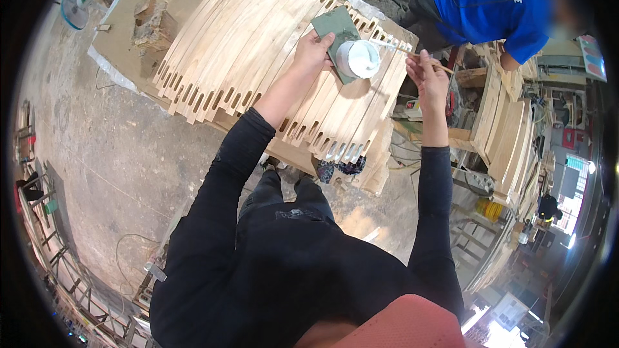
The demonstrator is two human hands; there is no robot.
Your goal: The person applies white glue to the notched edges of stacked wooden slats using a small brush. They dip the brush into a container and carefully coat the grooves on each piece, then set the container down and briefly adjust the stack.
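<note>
My left hand (314, 53) grips a flat green board (332, 22) by its left edge, thumb on top. On the board stands a small tub (351, 64) of white paste, probably glue. In my right hand (429, 77) is a thin wooden stick (412, 53), pinched between the fingers. Its far end, coated in white, points left and hangs just beyond the tub. Beneath both hands lie several pale wooden slats (225, 38), side by side, with oblong slots cut at their ends. White paste shows in some slots at the near right ends.
The slats rest on a low bench (293, 153) in front of me. At the far right a person in a blue shirt (490, 0) bends over. Stacked wooden parts (506, 135) stand to the right. A fan (76, 8) and a wood block (153, 26) are at the far left.
</note>
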